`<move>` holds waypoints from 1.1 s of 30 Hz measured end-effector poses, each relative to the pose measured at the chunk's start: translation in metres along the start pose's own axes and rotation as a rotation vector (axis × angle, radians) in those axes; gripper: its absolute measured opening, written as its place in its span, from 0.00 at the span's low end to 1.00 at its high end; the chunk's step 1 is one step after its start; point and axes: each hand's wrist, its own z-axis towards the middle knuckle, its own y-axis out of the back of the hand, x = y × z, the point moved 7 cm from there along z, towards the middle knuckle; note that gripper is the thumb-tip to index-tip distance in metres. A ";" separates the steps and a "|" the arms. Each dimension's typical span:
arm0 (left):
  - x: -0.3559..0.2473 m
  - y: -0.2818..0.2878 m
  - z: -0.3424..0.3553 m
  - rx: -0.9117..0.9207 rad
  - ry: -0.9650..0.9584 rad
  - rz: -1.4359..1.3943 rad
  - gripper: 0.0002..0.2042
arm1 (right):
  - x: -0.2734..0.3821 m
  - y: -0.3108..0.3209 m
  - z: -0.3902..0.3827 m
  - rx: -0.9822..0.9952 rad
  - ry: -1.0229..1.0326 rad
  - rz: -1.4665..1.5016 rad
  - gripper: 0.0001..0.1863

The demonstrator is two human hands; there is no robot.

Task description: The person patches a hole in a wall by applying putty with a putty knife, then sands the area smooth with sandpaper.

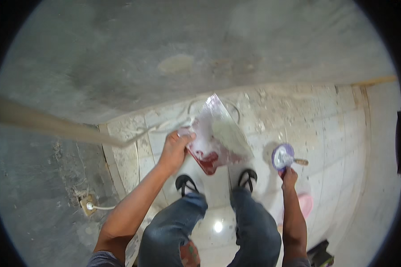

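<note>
My left hand [178, 149] is closed on the left edge of a dark red flat board [210, 167], thumb on top. White and grey paste [227, 135] smears most of the board's face. Off to the right, my right hand [289, 176] grips the near side of a small purple bowl [275, 155]. White paste [281, 156] lies inside that bowl. A tool with a wooden handle [301, 162] sticks out over its right side; the tool's working end is hidden or too blurred to make out.
A patchy grey wall [133, 58] rises ahead. Paste-splattered tiles [272, 107] cover the floor along it. A blurred pole [58, 127] crosses on the left, near a wall socket [88, 204] with a plugged-in white cable. A pink basin [305, 204] lies beneath my right forearm.
</note>
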 end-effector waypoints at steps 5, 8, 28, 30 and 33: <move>0.024 0.020 0.037 0.047 0.031 0.005 0.08 | -0.044 -0.029 0.083 -0.027 -0.026 0.006 0.08; 0.028 0.036 0.053 0.095 -0.111 -0.022 0.08 | -0.066 -0.045 0.129 0.086 0.010 -0.008 0.09; 0.034 0.032 0.039 0.056 -0.367 -0.407 0.13 | 0.060 -0.139 0.031 0.670 0.435 -0.566 0.11; 0.025 0.018 0.041 0.098 -0.353 -0.418 0.13 | 0.099 -0.194 -0.036 0.974 0.577 -0.510 0.10; 0.012 -0.005 0.038 0.139 -0.348 -0.409 0.16 | 0.153 -0.250 -0.133 1.081 0.933 -0.425 0.24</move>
